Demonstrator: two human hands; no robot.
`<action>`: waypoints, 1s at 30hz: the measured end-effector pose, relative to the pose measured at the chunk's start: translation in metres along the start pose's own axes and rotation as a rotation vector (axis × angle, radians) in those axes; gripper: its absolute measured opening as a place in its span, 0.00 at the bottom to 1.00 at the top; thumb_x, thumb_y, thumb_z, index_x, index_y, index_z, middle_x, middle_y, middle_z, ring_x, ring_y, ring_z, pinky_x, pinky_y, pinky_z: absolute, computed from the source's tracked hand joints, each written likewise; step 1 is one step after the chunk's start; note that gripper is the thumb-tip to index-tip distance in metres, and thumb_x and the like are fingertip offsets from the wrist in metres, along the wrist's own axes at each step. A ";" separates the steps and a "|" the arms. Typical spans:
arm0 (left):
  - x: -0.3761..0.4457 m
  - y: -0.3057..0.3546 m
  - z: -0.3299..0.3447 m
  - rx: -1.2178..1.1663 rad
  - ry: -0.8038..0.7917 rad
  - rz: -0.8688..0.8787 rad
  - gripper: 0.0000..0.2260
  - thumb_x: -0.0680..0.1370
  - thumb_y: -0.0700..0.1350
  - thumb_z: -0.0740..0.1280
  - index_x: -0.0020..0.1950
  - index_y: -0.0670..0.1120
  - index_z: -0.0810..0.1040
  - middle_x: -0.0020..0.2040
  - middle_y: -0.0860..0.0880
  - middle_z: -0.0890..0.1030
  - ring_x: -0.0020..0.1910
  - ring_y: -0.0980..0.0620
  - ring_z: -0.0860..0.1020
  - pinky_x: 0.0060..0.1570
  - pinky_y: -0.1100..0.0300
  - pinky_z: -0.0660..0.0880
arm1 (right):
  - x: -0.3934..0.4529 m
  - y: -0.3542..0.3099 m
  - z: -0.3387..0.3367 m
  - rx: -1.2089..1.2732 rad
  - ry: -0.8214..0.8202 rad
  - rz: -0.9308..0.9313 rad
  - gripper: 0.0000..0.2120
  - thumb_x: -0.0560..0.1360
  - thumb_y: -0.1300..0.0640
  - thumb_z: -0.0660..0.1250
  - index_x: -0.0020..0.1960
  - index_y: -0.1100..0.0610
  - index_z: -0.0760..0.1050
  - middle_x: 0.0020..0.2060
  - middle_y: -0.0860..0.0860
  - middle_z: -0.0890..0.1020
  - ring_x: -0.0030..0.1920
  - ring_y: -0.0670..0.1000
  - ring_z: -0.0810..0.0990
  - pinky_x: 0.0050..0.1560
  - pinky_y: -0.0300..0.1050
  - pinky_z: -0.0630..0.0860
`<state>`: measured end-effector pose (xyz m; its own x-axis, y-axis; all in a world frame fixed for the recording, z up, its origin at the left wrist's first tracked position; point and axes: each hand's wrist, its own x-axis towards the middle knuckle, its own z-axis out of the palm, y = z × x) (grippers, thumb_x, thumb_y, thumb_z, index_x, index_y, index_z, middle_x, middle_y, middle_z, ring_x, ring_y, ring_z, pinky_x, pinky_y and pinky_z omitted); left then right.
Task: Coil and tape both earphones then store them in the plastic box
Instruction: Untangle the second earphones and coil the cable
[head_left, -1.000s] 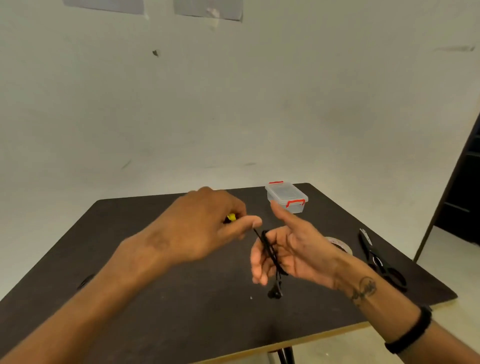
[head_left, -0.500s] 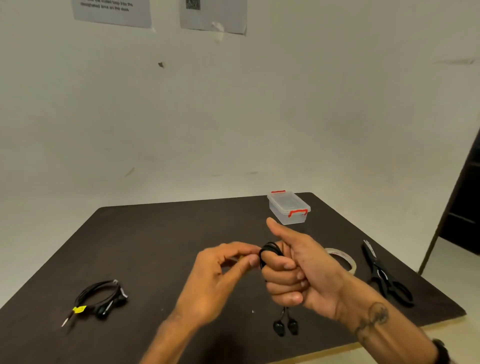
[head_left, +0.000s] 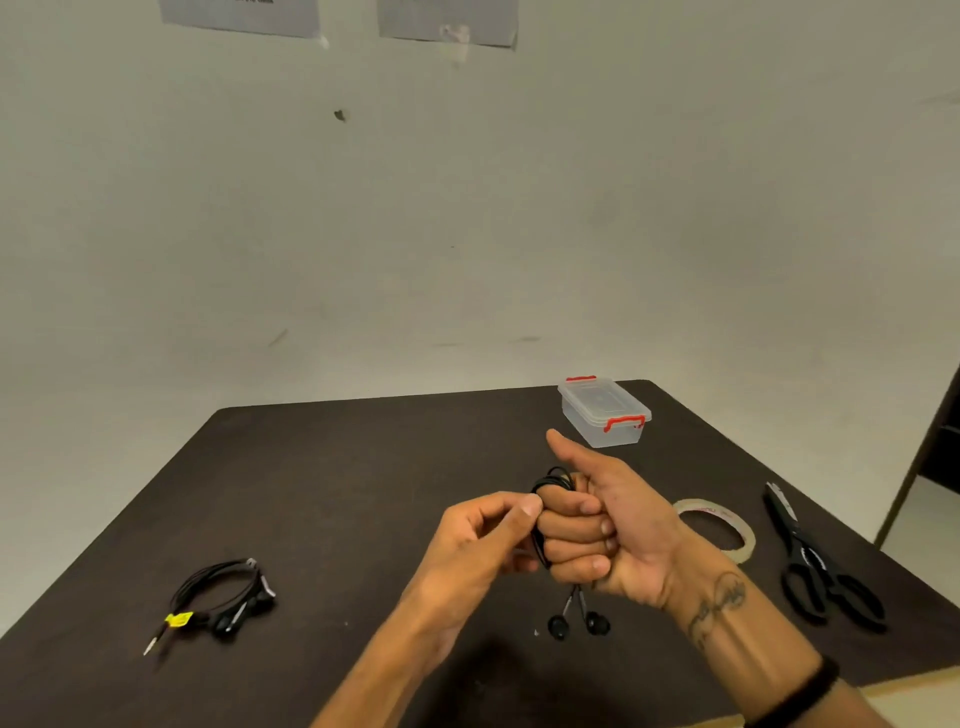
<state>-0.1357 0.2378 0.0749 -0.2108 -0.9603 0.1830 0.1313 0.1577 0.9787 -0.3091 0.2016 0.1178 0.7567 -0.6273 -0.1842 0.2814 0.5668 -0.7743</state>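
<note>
My right hand (head_left: 597, 530) is curled into a fist with the thumb up, and a black earphone cable (head_left: 551, 480) is wound around its fingers. The two earbuds (head_left: 576, 623) dangle below the fist. My left hand (head_left: 483, 540) pinches the cable against the right fingers. A second black earphone (head_left: 223, 597), coiled with a yellow tag, lies on the dark table (head_left: 337, 467) at the left. The clear plastic box (head_left: 605, 413) with red clips stands shut at the far right.
A roll of clear tape (head_left: 719, 525) lies just right of my right wrist. Black scissors (head_left: 815, 561) lie further right near the table's edge. A wall stands behind the table, and a dark door frame is at the far right.
My left hand has come back from the left side to the right hand and now pinches the cable. My right fingers have curled shut round the coil. The view tilted down slightly.
</note>
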 end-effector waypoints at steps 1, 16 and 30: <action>0.005 -0.001 -0.006 0.007 0.019 -0.009 0.16 0.79 0.56 0.70 0.57 0.46 0.86 0.51 0.44 0.86 0.52 0.46 0.81 0.55 0.49 0.78 | 0.010 0.001 -0.005 0.025 -0.038 0.016 0.33 0.82 0.37 0.62 0.25 0.54 0.60 0.19 0.47 0.56 0.19 0.45 0.53 0.19 0.36 0.59; 0.066 -0.031 -0.084 -0.523 0.105 -0.284 0.08 0.75 0.47 0.64 0.38 0.48 0.77 0.41 0.49 0.73 0.38 0.53 0.72 0.41 0.57 0.69 | 0.144 -0.002 -0.058 -0.342 0.258 -0.230 0.19 0.78 0.49 0.72 0.52 0.67 0.81 0.26 0.51 0.69 0.25 0.47 0.64 0.27 0.38 0.72; 0.066 -0.048 -0.102 -0.120 0.248 -0.077 0.10 0.73 0.45 0.77 0.51 0.43 0.84 0.45 0.45 0.82 0.39 0.52 0.77 0.41 0.59 0.75 | 0.144 0.001 -0.084 -0.557 0.339 -0.409 0.12 0.74 0.60 0.76 0.56 0.62 0.86 0.46 0.62 0.88 0.46 0.54 0.86 0.52 0.50 0.84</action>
<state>-0.0571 0.1433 0.0302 0.0168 -0.9977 0.0656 0.2408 0.0677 0.9682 -0.2495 0.0673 0.0395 0.4088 -0.9094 0.0766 0.0929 -0.0420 -0.9948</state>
